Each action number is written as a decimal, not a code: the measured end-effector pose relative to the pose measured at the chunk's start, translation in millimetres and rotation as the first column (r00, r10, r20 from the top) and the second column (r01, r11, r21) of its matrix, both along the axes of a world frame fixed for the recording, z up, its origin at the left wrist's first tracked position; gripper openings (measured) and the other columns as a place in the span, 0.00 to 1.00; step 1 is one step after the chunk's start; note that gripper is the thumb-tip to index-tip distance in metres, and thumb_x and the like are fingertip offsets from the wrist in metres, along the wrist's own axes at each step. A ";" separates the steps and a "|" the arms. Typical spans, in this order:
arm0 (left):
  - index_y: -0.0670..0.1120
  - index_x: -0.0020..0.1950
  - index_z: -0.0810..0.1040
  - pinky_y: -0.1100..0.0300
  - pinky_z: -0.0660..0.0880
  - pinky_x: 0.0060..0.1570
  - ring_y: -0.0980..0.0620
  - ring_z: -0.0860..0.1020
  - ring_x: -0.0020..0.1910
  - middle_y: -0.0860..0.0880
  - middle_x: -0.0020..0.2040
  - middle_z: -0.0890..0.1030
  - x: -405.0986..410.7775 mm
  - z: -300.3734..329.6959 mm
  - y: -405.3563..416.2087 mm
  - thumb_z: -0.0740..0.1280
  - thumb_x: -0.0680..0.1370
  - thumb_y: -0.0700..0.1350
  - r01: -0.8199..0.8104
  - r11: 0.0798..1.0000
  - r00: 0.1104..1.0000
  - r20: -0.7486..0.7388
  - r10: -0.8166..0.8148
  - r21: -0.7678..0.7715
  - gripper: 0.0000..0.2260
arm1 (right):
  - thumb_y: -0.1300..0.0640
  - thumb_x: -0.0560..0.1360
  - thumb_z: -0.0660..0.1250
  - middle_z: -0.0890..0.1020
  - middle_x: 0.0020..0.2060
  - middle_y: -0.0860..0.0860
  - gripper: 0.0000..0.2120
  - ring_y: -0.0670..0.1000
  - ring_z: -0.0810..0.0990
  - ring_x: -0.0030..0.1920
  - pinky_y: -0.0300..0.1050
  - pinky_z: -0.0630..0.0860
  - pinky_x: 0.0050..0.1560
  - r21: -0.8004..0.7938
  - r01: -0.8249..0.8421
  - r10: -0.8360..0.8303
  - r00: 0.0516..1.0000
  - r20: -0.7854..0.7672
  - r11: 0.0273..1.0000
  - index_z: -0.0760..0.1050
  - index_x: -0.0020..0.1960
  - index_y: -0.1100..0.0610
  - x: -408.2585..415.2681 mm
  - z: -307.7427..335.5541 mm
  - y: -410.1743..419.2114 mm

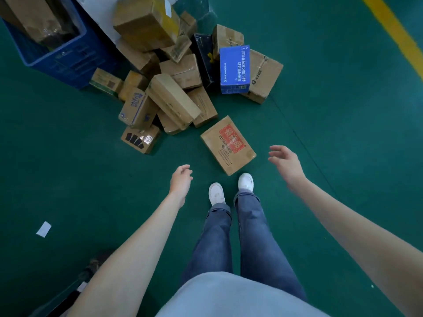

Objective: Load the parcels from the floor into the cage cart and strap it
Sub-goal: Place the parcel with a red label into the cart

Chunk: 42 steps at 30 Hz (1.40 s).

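A heap of cardboard parcels point(174, 97) lies on the green floor ahead of me. Among them stand a blue printed box point(234, 69) and a black box point(203, 58). Apart from the heap, a flat brown parcel with a red label point(229, 145) lies just in front of my white shoes. My left hand point(180, 181) hangs to the left of that parcel, fingers loosely curled, holding nothing. My right hand point(286, 163) is stretched out to the parcel's right, fingers spread, holding nothing. No cage cart is visible.
A blue plastic crate point(66, 58) with boxes inside stands at the upper left beside the heap. A yellow floor line point(398, 35) runs across the upper right. A white paper scrap point(43, 229) lies on the floor at left. A dark object point(96, 264) sits at lower left.
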<state>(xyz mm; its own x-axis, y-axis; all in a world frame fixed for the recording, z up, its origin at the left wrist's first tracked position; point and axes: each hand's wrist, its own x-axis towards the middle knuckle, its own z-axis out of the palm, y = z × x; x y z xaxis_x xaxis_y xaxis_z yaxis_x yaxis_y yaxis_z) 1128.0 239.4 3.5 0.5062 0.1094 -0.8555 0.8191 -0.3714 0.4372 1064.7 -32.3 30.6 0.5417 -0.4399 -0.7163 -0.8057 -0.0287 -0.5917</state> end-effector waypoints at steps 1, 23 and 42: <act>0.48 0.68 0.72 0.56 0.71 0.59 0.52 0.75 0.57 0.49 0.63 0.76 4.4 -4.8 -5.4 0.56 0.83 0.41 -0.030 0.999 0.999 -0.011 0.030 -0.017 0.14 | 0.63 0.78 0.64 0.80 0.61 0.53 0.17 0.52 0.76 0.58 0.44 0.68 0.55 0.005 0.001 -0.001 1.000 -0.007 1.000 0.74 0.66 0.54 8.6 -8.5 -4.7; 0.49 0.79 0.56 0.47 0.58 0.74 0.48 0.62 0.75 0.48 0.77 0.64 54.5 -420.5 -107.4 0.57 0.84 0.48 -0.313 0.942 0.892 -0.378 0.248 -0.122 0.24 | 0.57 0.77 0.69 0.67 0.75 0.47 0.35 0.51 0.63 0.75 0.50 0.59 0.76 0.224 -0.321 0.365 0.911 -0.193 0.920 0.58 0.79 0.45 85.2 -451.7 -64.6; 0.55 0.76 0.62 0.65 0.68 0.41 0.62 0.75 0.55 0.53 0.67 0.74 23.4 -17.8 -76.5 0.57 0.84 0.45 -0.202 0.966 0.979 -0.002 0.204 -0.162 0.20 | 0.66 0.79 0.63 0.70 0.65 0.40 0.32 0.43 0.66 0.65 0.40 0.61 0.63 0.250 -0.256 0.258 0.966 0.027 0.934 0.58 0.74 0.39 36.3 -36.8 -19.1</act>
